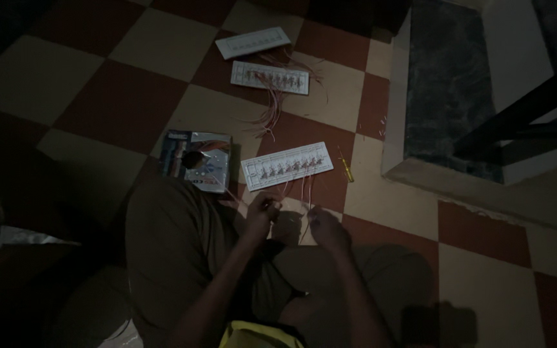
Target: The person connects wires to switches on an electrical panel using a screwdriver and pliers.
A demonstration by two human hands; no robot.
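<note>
Both hands, left hand (260, 214) and right hand (325, 227), pinch thin wires (294, 193) from the near switch panel (287, 165); wiring seems underway, calling for fine finger control.

I sit in dim light on a checkered floor (130, 77) of dark red and cream tiles. To my right a raised stone step (449, 174) with a dark speckled top runs along, and a dark rail (523, 109) slants across it.
</note>
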